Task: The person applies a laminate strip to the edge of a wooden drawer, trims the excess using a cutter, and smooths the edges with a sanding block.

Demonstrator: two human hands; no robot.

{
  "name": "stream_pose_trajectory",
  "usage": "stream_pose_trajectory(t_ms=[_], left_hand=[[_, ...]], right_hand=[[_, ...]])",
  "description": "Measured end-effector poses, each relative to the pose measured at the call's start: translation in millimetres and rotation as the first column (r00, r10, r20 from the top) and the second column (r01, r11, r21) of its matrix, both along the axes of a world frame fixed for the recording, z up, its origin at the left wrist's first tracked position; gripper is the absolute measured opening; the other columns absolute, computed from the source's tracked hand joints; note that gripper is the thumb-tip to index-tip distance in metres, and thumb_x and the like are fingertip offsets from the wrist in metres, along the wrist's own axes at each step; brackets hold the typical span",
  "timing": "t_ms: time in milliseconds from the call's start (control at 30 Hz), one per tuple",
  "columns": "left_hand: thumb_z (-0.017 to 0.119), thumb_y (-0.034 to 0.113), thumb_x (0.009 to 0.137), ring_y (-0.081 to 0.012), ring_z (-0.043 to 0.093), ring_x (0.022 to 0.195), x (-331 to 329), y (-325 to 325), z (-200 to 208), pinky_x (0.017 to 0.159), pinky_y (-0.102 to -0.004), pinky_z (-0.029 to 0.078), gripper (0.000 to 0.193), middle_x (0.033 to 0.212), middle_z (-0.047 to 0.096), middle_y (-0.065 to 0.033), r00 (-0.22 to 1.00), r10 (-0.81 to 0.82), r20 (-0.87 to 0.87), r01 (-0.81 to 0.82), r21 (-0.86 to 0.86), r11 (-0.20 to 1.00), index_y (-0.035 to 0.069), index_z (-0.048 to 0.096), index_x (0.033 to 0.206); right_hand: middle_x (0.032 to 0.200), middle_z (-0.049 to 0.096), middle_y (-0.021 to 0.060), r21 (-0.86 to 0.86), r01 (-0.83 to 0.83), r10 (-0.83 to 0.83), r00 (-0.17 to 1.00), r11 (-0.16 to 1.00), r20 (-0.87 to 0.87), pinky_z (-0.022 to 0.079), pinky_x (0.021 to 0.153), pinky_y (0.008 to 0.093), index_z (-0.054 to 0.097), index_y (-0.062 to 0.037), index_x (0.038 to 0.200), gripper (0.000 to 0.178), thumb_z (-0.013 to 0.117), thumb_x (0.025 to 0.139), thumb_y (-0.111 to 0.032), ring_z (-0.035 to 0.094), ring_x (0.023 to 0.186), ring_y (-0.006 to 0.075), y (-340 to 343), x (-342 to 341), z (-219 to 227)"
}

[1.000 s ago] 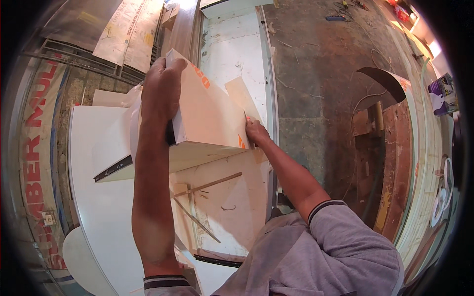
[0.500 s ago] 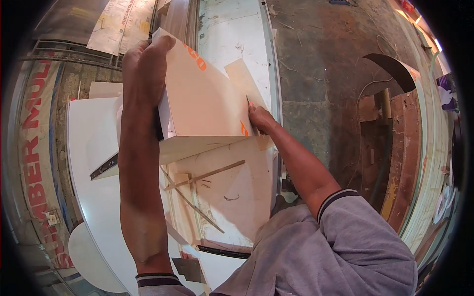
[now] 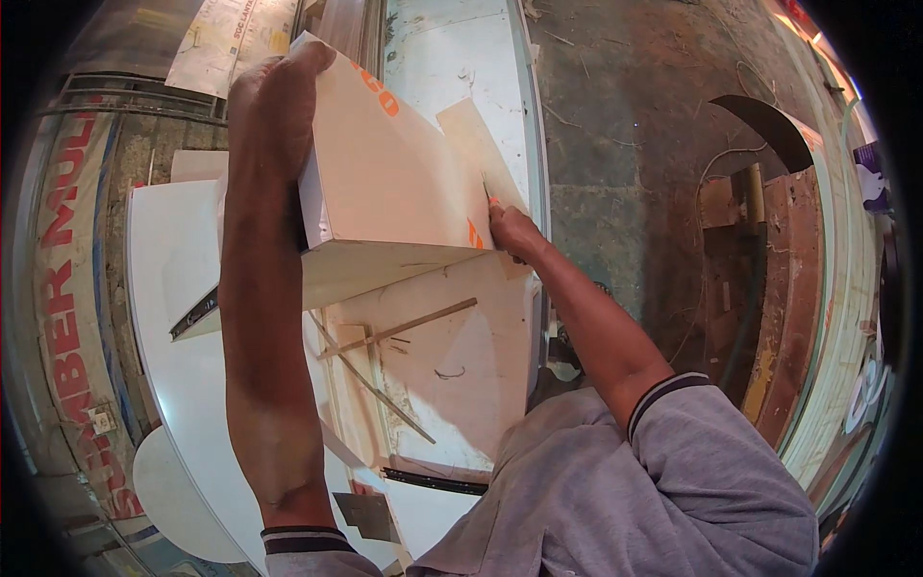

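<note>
A pale box-like piece point(image 3: 394, 173) with orange print on its upper face is tilted over the workbench. My left hand point(image 3: 279, 96) grips its far left edge, fingers wrapped round the corner. Closed round a small cutter knife point(image 3: 493, 200) with an orange part, my right hand point(image 3: 516, 234) is at the box's right edge. The knife's thin blade points away from me, along that edge. A pale flat strip point(image 3: 471, 139) lies beside and partly under the box. One black metal rail point(image 3: 195, 313) juts out at the box's lower left.
Thin wooden strips point(image 3: 413, 327) lie crossed on the white bench top point(image 3: 452, 385). Another black rail point(image 3: 433, 481) sits close to my body. A large white panel point(image 3: 163, 288) is at the left. Beyond the bench's right edge are the floor point(image 3: 606, 144) and brown boards point(image 3: 779, 279).
The box has shifted slightly away from me and to the left, along with my left hand and arm. My right hand has moved a little to the right, still holding the knife.
</note>
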State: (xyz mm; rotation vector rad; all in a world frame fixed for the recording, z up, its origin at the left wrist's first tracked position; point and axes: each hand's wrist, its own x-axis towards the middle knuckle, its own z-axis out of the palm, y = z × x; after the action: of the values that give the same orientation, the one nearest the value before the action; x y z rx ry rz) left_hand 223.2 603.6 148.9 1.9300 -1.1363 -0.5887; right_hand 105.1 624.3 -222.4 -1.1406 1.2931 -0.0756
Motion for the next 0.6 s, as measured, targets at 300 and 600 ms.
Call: stream_pose_trajectory(t_ms=[300, 600], left_hand=[[0.066, 0.03, 0.082, -0.0196, 0.062, 0.079, 0, 3, 1, 0.072, -0.0349, 0.049, 0.039, 0.091, 0.067, -0.0111, 1.0, 0.011, 0.014, -0.011, 0.01, 1.0, -0.005, 0.071, 0.098], [0.066, 0.032, 0.082, -0.0218, 0.063, 0.082, 8, 3, 0, 0.074, -0.0363, 0.049, 0.043, 0.095, 0.068, -0.0115, 1.0, -0.004, 0.031, 0.004, 0.008, 1.0, -0.005, 0.07, 0.103]], right_hand=[[0.104, 0.069, 0.0347, -0.004, -0.039, 0.039, 0.997, 0.999, -0.06, 0.058, 0.072, 0.0496, 0.058, 0.0128, 0.121, 0.075, 0.027, 0.106, -0.054, 0.072, 0.078, 0.0428, 29, -13, 12], [0.113, 0.067, 0.0357, -0.031, -0.01, 0.008, 0.998, 0.999, -0.069, 0.053, 0.09, 0.0529, 0.056, 0.0097, 0.12, 0.07, 0.028, 0.107, -0.053, 0.07, 0.1, 0.0471, 68, -25, 9]])
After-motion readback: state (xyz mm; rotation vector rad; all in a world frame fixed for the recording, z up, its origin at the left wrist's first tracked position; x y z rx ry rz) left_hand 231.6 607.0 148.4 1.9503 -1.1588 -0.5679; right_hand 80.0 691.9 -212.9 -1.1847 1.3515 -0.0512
